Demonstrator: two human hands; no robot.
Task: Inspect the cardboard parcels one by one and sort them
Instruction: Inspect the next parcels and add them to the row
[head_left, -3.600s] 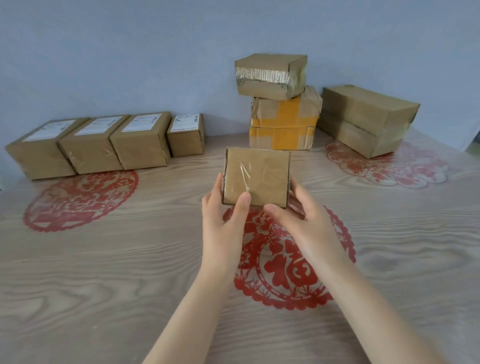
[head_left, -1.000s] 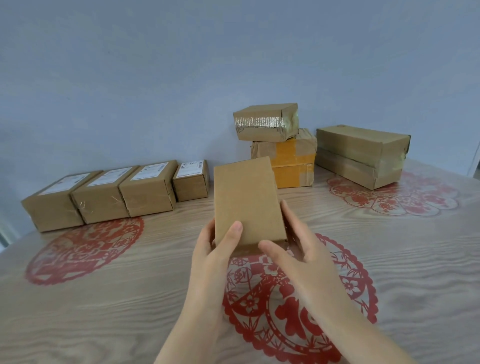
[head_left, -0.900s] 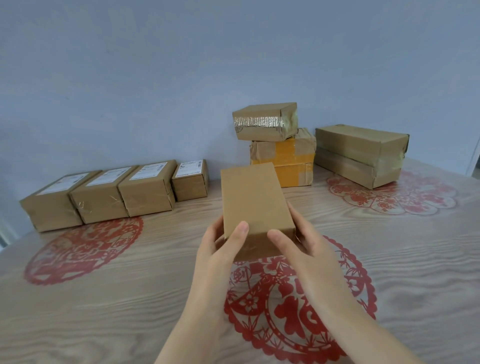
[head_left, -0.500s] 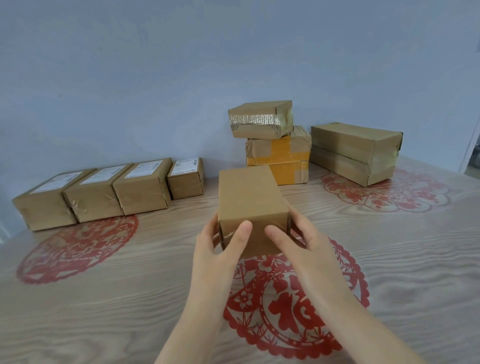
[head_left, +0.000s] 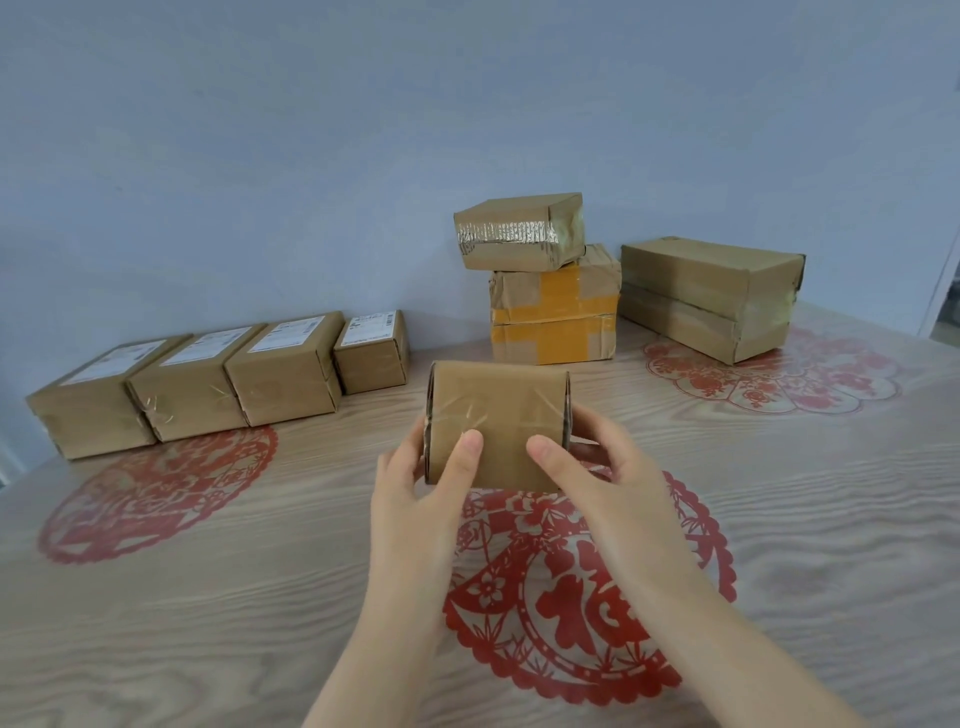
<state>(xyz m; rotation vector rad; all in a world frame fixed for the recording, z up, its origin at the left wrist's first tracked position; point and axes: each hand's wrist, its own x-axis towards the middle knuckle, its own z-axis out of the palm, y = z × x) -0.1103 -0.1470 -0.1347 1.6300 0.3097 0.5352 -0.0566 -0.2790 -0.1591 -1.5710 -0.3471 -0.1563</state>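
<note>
A small brown cardboard parcel (head_left: 498, 415) with clear tape across its near face is held above the middle of the wooden table (head_left: 208, 597). My left hand (head_left: 421, 488) grips its left side, thumb on the near face. My right hand (head_left: 597, 467) grips its right side, thumb also on the near face. The fingers behind the parcel are hidden.
Several labelled parcels (head_left: 280, 371) stand in a row at the back left. A silver-taped parcel (head_left: 519, 231) sits on a yellow-taped parcel (head_left: 556, 312) at the back centre. A long parcel (head_left: 711, 293) lies at the back right. Red paper-cut decorations (head_left: 582, 597) mark the table.
Both hands have turned the parcel: its plain long face tipped away and the taped end face now points at me. The parcel also sits lower than before.
</note>
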